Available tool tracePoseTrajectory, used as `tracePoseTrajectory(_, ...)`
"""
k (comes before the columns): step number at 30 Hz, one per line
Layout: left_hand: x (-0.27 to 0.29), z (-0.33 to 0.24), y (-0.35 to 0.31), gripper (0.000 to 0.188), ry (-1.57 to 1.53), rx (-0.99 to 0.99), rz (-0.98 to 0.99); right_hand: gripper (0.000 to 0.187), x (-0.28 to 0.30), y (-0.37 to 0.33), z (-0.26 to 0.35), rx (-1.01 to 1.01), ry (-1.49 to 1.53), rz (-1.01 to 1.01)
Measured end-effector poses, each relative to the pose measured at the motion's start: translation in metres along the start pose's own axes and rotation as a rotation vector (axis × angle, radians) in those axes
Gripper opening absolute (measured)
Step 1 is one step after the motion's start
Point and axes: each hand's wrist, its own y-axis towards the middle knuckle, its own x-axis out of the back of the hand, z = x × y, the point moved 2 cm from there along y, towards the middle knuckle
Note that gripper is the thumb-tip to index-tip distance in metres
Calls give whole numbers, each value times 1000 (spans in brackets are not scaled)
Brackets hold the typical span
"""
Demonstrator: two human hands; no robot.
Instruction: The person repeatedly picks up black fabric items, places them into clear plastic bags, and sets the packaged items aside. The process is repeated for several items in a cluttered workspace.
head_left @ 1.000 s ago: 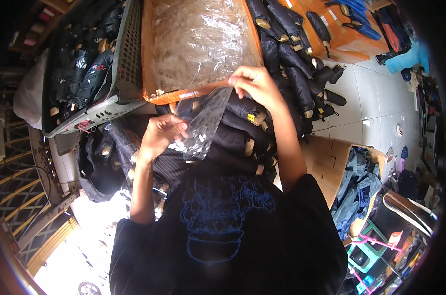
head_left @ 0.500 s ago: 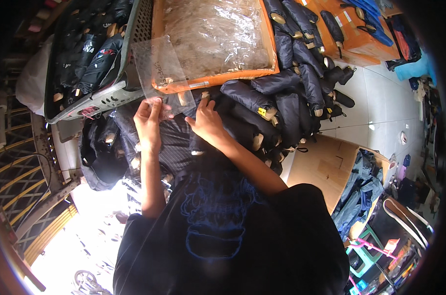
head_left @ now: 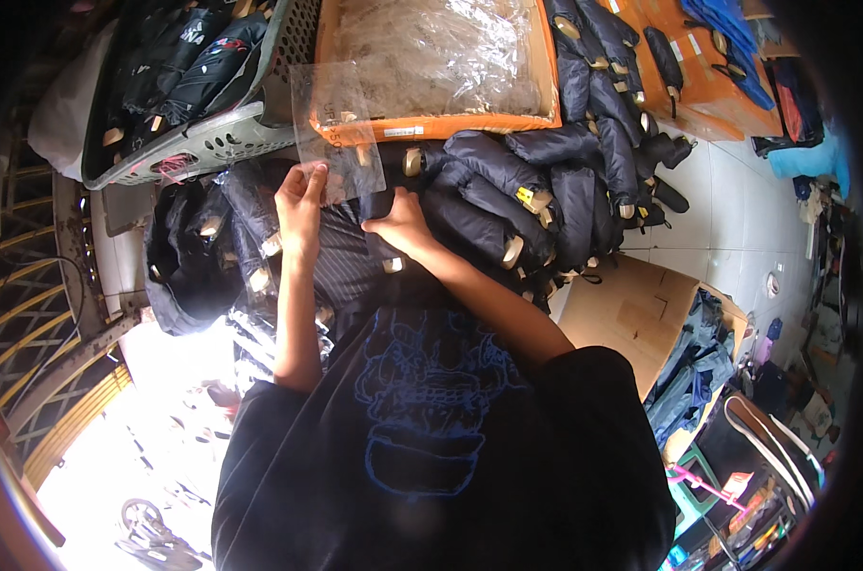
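Note:
My left hand (head_left: 301, 200) pinches a clear plastic bag (head_left: 336, 128) by its lower edge, fingers closed. The flat bag stands up in front of an orange-edged box and bears dark print. Beside it, my right hand (head_left: 403, 225) has its fingers curled and its thumb across a dark folded umbrella (head_left: 379, 205) with a pale end; part of the grip is hidden. Under and around both hands lie several black folded umbrellas (head_left: 493, 157) in sleeves, with pale handles. A striped dark cloth (head_left: 344, 252) shows between my forearms.
The orange-edged box (head_left: 384, 128) holds clear plastic packaging. A grey perforated crate (head_left: 203, 143) of dark umbrellas stands at the far left. To the right, an open cardboard box (head_left: 622, 314) contains bluish folded items. Orange cartons (head_left: 712, 100) stand at the far right on white tiles.
The whole view has shifted slightly. My right hand has come lower against the umbrella, with its fingers more curled. My left hand keeps its pinch on the bag.

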Motion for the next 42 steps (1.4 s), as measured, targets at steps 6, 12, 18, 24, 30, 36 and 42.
tracePoseTrajectory(6, 8, 2, 4, 16, -61, 23, -46, 43, 36, -29, 9, -418, 759, 447)
tracePoseTrajectory(12, -16, 13, -3, 25, -242, 113, 2, 57, 93, -67, 27, -158, 1161, 559)
tracePoseTrajectory(18, -67, 0, -18, 33, -262, 86, 115, 83, 129, -76, 17, 206, 1211, 546)
tracePoseTrajectory(24, -79, 7, -26, 66, -152, 77, 157, 80, 138, -74, 12, 161, 1208, 462)
tracePoseTrajectory(30, -83, -37, -62, 79, 917, -663, -82, 64, 133, -73, 6, 142, 1216, 461)
tracePoseTrajectory(36, -83, -29, -62, 24, 985, -872, 24, 60, 133, -75, 9, 154, 1194, 499)
tracePoseTrajectory(42, -84, -20, -56, 14, 906, -837, -38, 78, 141, -85, 18, 165, 1044, 490)
